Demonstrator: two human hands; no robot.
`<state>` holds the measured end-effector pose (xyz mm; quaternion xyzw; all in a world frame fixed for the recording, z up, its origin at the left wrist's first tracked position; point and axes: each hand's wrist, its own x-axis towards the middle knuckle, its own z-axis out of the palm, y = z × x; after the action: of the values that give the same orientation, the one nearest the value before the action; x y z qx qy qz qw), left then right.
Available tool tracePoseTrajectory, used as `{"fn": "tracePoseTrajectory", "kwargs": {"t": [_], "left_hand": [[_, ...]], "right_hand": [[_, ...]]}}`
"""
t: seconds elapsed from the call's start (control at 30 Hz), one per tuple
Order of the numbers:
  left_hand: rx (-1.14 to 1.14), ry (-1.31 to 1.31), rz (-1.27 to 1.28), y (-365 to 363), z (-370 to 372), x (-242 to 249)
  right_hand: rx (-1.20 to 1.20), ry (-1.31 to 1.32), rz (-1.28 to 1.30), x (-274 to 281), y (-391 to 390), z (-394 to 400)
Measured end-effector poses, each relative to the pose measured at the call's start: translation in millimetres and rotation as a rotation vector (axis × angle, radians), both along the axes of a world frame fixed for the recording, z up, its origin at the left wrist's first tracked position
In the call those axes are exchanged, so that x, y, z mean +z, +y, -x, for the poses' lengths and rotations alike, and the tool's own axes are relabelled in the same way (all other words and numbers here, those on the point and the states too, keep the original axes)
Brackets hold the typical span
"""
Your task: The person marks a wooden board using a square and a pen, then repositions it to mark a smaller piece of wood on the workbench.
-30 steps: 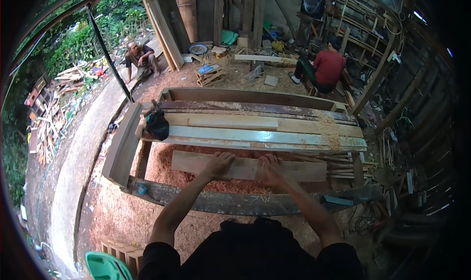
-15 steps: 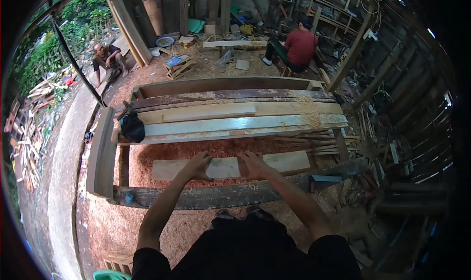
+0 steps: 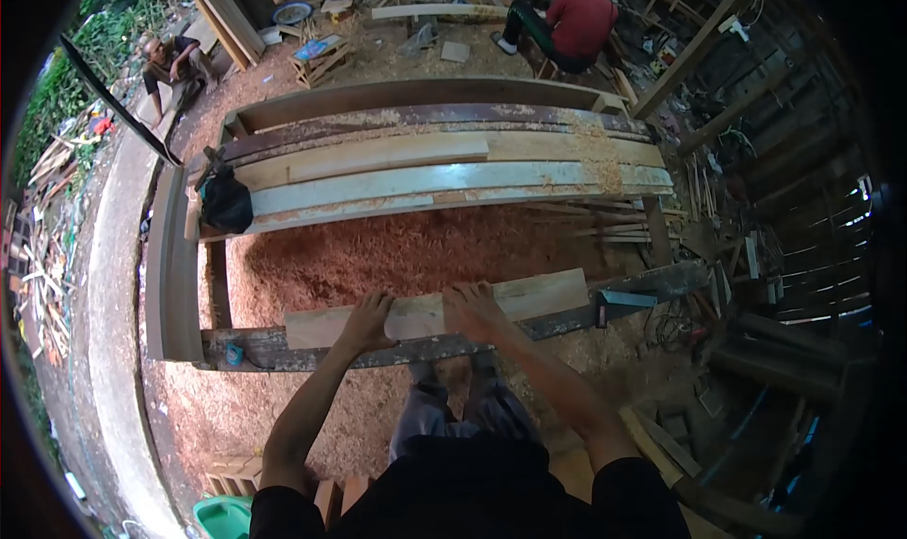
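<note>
A pale wooden board [image 3: 543, 296] lies crosswise in front of me, overlapping the near beam [image 3: 302, 352] of the wooden frame in this view. My left hand [image 3: 367, 322] is closed over it left of its middle, fingers over the far edge and thumb on the near side. A short way to the right, my right hand [image 3: 472, 310] grips the same board, its fingers also over the far edge. The board's right end sits higher in view than its left. Right of it, a flat pale-blue tool [image 3: 627, 299] with a dark handle rests on the beam.
Beyond a shavings-covered gap, long planks [image 3: 378, 185] lie side by side on the bench, with a black bag [image 3: 227, 202] at their left end. A small turquoise object [image 3: 234, 354] is on the near beam. Two people [image 3: 581, 24] sit at the back.
Both hands have brought the board nearer to me, from behind the near beam to overlapping it. Its right end has risen in view. The camera view has also shifted downward.
</note>
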<state>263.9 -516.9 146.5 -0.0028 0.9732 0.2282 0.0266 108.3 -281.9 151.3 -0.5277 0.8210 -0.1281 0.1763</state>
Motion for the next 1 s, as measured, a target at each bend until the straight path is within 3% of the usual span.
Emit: {"fn": "tracePoseTrajectory", "kwargs": {"t": [0.07, 0.13, 0.47, 0.6, 0.67, 0.8, 0.87, 0.93, 1.0], "left_hand": [[0.033, -0.071, -0.067, 2.6, -8.1, -16.2], [0.051, -0.104, -0.066, 7.6, -18.0, -37.3], [0.101, -0.232, -0.137, 31.9, -43.6, -124.7], [0.103, -0.286, -0.127, 33.6, -40.8, -131.5], [0.06, -0.262, -0.265, 28.6, -38.2, -135.7], [0.052, -0.287, -0.33, 16.9, -32.8, -134.7], [0.008, -0.472, -0.322, 6.9, -23.6, -134.3], [-0.005, -0.503, -0.279, 2.9, -15.4, -128.6], [0.039, -0.642, -0.334, -1.0, -7.5, -123.7]], "right_hand": [[-0.019, -0.046, -0.003, -10.0, 2.8, -9.7], [0.029, 0.067, -0.032, -28.9, 4.9, -15.0], [0.078, -0.095, -0.218, -117.0, 16.1, -40.1], [0.072, -0.085, -0.226, -132.7, 23.6, -37.6], [0.072, -0.108, -0.241, -134.5, 27.6, -33.4], [0.111, -0.289, -0.217, -130.7, 30.5, -14.6], [0.048, -0.553, -0.207, -126.2, 31.8, -2.4], [0.069, -0.534, -0.179, -116.5, 27.6, 6.1], [-0.164, -0.968, -0.175, -110.9, 23.6, 12.2]]}}
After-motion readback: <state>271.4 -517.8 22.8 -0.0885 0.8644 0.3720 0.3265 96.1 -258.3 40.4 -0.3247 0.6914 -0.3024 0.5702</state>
